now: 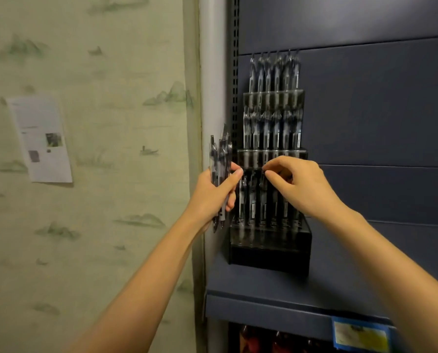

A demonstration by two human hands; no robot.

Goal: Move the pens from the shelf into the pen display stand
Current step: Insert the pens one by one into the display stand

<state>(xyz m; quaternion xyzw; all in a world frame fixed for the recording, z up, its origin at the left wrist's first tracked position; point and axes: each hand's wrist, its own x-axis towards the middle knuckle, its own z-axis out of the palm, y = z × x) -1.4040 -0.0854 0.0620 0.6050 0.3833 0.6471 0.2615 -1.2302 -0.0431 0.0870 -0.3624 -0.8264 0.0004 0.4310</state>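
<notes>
Mid-frame, the left hand (212, 197) grips light, stiff, probably slick pens (221, 154); the right hand (302, 187) pinches the top of one pen (263, 197), the sensible hold, in the pen display stand (271, 253).

Dark clear-barrelled pens (272, 128) stand upright filling the tiered black pen display stand (270, 253) on the shelf (289, 286)

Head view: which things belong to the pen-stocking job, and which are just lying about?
Job: pen display stand; slotted pens already in it; bundle of pens gripped by the left hand; right hand pinching a bottom-row pen; shelf.
Lying about: paper sheet on the wall; blue-edged label on the shelf edge.
</notes>
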